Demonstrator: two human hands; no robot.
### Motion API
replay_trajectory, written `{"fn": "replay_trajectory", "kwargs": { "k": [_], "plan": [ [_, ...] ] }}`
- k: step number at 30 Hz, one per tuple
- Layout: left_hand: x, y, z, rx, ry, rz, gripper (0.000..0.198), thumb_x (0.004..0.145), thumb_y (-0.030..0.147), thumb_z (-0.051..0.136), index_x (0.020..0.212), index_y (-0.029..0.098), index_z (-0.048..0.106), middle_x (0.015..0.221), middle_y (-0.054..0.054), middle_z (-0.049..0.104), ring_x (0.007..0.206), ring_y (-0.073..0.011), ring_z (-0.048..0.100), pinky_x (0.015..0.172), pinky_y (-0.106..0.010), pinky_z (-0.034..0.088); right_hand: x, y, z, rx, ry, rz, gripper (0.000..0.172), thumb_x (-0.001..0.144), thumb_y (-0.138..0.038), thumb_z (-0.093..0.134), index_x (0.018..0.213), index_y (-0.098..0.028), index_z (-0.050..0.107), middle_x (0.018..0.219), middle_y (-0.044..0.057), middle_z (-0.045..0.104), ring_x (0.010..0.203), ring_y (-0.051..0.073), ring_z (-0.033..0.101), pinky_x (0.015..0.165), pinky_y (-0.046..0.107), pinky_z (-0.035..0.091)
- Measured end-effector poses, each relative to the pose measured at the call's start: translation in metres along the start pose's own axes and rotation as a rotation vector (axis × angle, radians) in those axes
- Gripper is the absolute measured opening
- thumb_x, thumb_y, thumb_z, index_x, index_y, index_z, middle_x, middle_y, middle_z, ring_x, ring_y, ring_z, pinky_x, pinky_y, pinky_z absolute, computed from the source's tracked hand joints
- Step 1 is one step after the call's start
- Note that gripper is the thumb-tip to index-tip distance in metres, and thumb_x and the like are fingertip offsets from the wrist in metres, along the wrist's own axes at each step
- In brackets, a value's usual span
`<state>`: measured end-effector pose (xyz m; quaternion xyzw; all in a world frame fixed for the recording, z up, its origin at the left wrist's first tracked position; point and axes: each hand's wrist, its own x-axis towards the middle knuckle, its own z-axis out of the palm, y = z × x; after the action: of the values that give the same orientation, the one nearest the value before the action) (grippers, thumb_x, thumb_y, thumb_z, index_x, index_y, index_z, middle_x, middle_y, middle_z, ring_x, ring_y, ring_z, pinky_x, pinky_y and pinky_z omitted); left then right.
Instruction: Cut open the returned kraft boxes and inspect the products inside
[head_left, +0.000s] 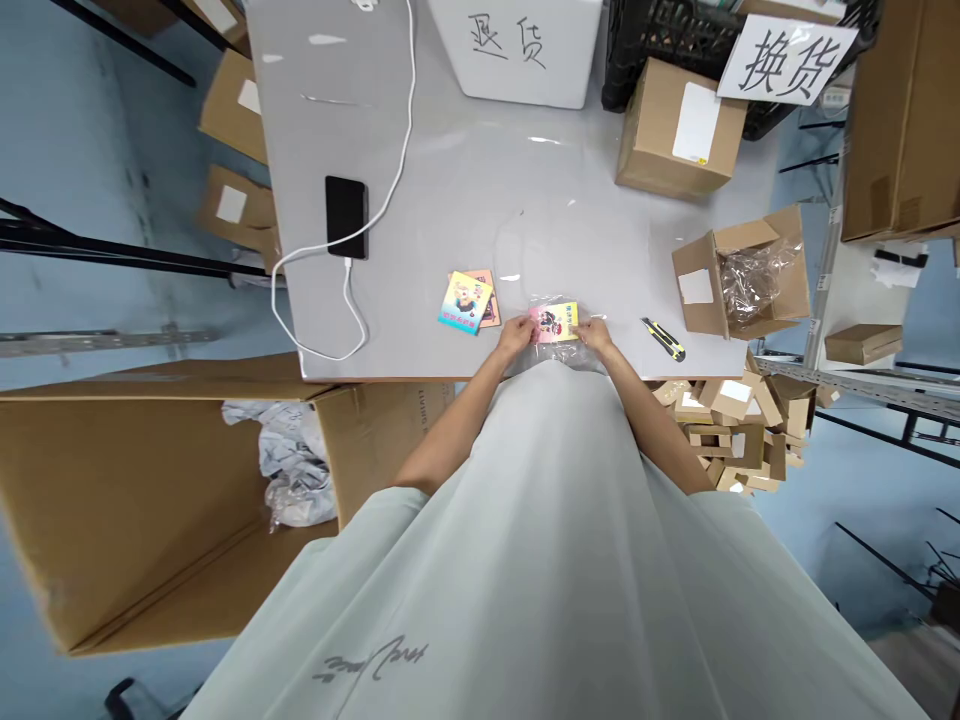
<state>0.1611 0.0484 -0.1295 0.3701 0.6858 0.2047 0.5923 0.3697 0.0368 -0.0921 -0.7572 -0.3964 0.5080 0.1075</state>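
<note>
Snugly, both grips (516, 333) (595, 332) on packet (555, 322).

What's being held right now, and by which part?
One small pink-and-yellow packet, in both hands: left hand pinches its left end, right hand its right end.

The counter (465, 200) is smooth grey with a soft sheen, and the phone (346, 216) at centre left is glossy black beside a smooth white plastic cable (410, 90). The packet (555, 322) at the counter's lower edge is bright printed card under clear, shiny plastic wrap, and the cards (466, 300) just left of it look glossy too. At right, the closed box (652, 140) and the open box (697, 285) are matt brown cardboard with white paper labels, the open one holding crinkled clear film (754, 275).
</note>
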Motion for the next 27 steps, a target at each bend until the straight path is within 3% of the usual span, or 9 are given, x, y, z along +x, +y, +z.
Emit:
{"fn": "replay_trajectory", "kwargs": {
  "k": [3, 7, 10, 13, 17, 20, 23, 25, 27],
  "plan": [
    [-0.002, 0.000, -0.007, -0.074, 0.000, -0.045, 0.016, 0.096, 0.034, 0.072, 0.088, 0.021, 0.069, 0.070, -0.001, 0.064, 0.074, -0.0195, 0.067, 0.077, -0.032, 0.061, -0.019, -0.003, -0.006, 0.075, -0.029, -0.020, 0.028, 0.088, -0.043, 0.088, 0.085, -0.024, 0.068, 0.072, -0.004, 0.071, 0.061, 0.015, 0.064, 0.069, 0.029, 0.063],
    [-0.002, 0.005, -0.018, -0.170, 0.035, -0.043, 0.030, 0.091, 0.047, 0.086, 0.093, 0.022, 0.069, 0.088, -0.005, 0.076, 0.091, -0.0218, 0.073, 0.090, -0.036, 0.063, -0.052, -0.006, -0.017, 0.282, -0.144, -0.103, 0.040, 0.086, -0.054, 0.093, 0.091, -0.024, 0.068, 0.085, -0.002, 0.075, 0.059, 0.012, 0.061, 0.062, 0.027, 0.057],
    [-0.002, 0.011, -0.027, -0.323, -0.020, -0.019, 0.043, 0.082, 0.057, 0.096, 0.090, 0.021, 0.074, 0.097, -0.010, 0.082, 0.097, -0.0256, 0.077, 0.097, -0.041, 0.063, -0.073, -0.009, -0.026, 0.354, -0.196, -0.169, 0.050, 0.083, -0.064, 0.095, 0.092, -0.023, 0.069, 0.078, -0.003, 0.071, 0.057, 0.013, 0.060, 0.060, 0.028, 0.053],
    [-0.003, 0.016, -0.042, -0.493, 0.008, 0.013, 0.040, 0.077, 0.051, 0.101, 0.089, 0.020, 0.078, 0.097, -0.009, 0.083, 0.095, -0.0239, 0.077, 0.097, -0.039, 0.062, -0.091, -0.015, -0.037, 0.360, -0.187, -0.202, 0.057, 0.082, -0.072, 0.094, 0.094, -0.023, 0.069, 0.072, -0.003, 0.067, 0.059, 0.014, 0.062, 0.062, 0.029, 0.054],
    [0.000, 0.016, -0.088, -0.552, 0.241, 0.053, 0.032, 0.081, 0.042, 0.097, 0.091, 0.019, 0.077, 0.097, -0.007, 0.081, 0.091, -0.0198, 0.076, 0.089, -0.033, 0.062, -0.114, -0.029, -0.051, 0.361, -0.192, -0.287, 0.061, 0.082, -0.078, 0.092, 0.096, -0.023, 0.069, 0.075, -0.002, 0.068, 0.064, 0.016, 0.065, 0.064, 0.029, 0.054],
    [-0.002, 0.017, -0.135, -0.565, 0.413, 0.096, 0.038, 0.091, 0.055, 0.090, 0.098, 0.020, 0.074, 0.110, -0.010, 0.084, 0.105, -0.0223, 0.079, 0.091, -0.032, 0.062, -0.126, -0.044, -0.059, 0.374, -0.156, -0.366, 0.060, 0.085, -0.078, 0.091, 0.097, -0.023, 0.069, 0.082, -0.001, 0.071, 0.066, 0.015, 0.065, 0.064, 0.029, 0.053],
    [-0.016, 0.026, -0.163, -0.547, 0.176, 0.105, 0.059, 0.099, 0.078, 0.076, 0.105, 0.019, 0.076, 0.121, -0.017, 0.084, 0.119, -0.0284, 0.081, 0.098, -0.036, 0.065, -0.127, -0.061, -0.058, 0.354, -0.173, -0.407, 0.063, 0.084, -0.081, 0.090, 0.097, -0.024, 0.069, 0.084, 0.000, 0.072, 0.067, 0.015, 0.063, 0.063, 0.029, 0.054],
    [-0.030, 0.035, -0.163, -0.508, -0.083, 0.079, 0.071, 0.098, 0.087, 0.072, 0.106, 0.017, 0.078, 0.114, -0.019, 0.084, 0.114, -0.0311, 0.082, 0.098, -0.039, 0.066, -0.123, -0.072, -0.049, 0.335, -0.234, -0.426, 0.065, 0.081, -0.084, 0.091, 0.095, -0.024, 0.068, 0.084, 0.000, 0.073, 0.067, 0.015, 0.063, 0.064, 0.029, 0.055],
    [-0.042, 0.042, -0.154, -0.467, -0.170, 0.108, 0.067, 0.093, 0.083, 0.081, 0.100, 0.017, 0.079, 0.101, -0.015, 0.083, 0.101, -0.0287, 0.082, 0.093, -0.038, 0.065, -0.118, -0.082, -0.035, 0.323, -0.303, -0.441, 0.067, 0.080, -0.085, 0.091, 0.095, -0.024, 0.068, 0.086, 0.001, 0.073, 0.067, 0.016, 0.064, 0.064, 0.030, 0.057]
  ]
}}
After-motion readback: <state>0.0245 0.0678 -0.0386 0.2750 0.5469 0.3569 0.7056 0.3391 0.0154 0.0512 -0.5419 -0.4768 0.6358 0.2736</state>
